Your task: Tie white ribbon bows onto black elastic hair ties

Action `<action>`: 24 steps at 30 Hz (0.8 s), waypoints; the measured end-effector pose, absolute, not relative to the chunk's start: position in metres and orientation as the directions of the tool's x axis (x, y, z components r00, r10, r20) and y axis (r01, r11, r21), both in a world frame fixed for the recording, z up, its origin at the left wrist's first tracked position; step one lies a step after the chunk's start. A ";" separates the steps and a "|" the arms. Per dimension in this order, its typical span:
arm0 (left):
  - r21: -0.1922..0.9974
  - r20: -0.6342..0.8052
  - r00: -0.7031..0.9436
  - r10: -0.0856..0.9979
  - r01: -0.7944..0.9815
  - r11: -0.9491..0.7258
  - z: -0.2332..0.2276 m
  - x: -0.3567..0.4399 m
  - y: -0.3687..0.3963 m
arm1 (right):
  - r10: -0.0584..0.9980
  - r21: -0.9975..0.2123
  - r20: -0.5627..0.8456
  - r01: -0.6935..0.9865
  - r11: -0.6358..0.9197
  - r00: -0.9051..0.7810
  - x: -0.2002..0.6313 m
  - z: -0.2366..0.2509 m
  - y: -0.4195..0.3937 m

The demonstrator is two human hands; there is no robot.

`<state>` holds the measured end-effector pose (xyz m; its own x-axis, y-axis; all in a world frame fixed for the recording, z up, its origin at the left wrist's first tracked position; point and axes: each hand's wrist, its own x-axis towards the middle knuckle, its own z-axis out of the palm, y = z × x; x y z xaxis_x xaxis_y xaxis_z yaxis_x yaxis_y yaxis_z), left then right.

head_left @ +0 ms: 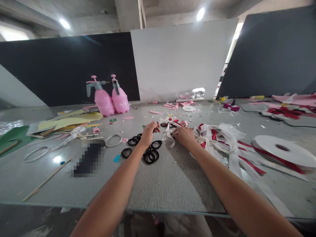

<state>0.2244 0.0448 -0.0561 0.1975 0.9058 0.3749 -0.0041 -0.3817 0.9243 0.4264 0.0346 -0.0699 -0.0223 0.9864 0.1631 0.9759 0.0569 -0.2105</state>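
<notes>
Left hand (148, 131) grip pinching black ring (156, 126), right hand (183, 135) grip hidden among ribbons (170, 131)

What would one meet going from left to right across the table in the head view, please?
Green sheet → white ring → pink spray bottles → black rings → left hand → right hand → white and red ribbon pile → white tape roll.

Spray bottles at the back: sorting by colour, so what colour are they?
Pink spray bottles, grey nozzles; head view.
</notes>
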 end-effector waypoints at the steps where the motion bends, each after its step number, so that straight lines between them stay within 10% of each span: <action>1: 0.926 0.373 0.192 0.908 -0.013 -0.378 -0.057 0.225 0.045 | 0.989 -0.223 0.148 0.973 0.052 -0.019 0.426 -0.070 0.035; 9: 0.922 0.386 0.167 0.907 -0.036 -0.386 -0.059 0.221 0.048 | 0.954 -0.193 0.291 0.973 0.128 -0.068 0.422 -0.073 0.037; 18: 0.930 0.354 -0.036 0.935 -0.092 -0.356 -0.064 0.215 0.054 | 0.971 -0.101 0.138 0.972 0.211 -0.197 0.415 -0.055 0.068; 24: 0.907 0.420 -0.123 0.899 0.035 -0.419 -0.070 0.208 0.062 | 0.960 -0.256 0.258 0.951 0.173 -0.106 0.411 -0.007 0.107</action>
<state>0.2082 0.0618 -0.0702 -0.1227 0.8990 0.4204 0.0348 -0.4195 0.9071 0.4108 0.1073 -0.0073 -0.1055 0.9604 0.2580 0.9510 0.1733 -0.2561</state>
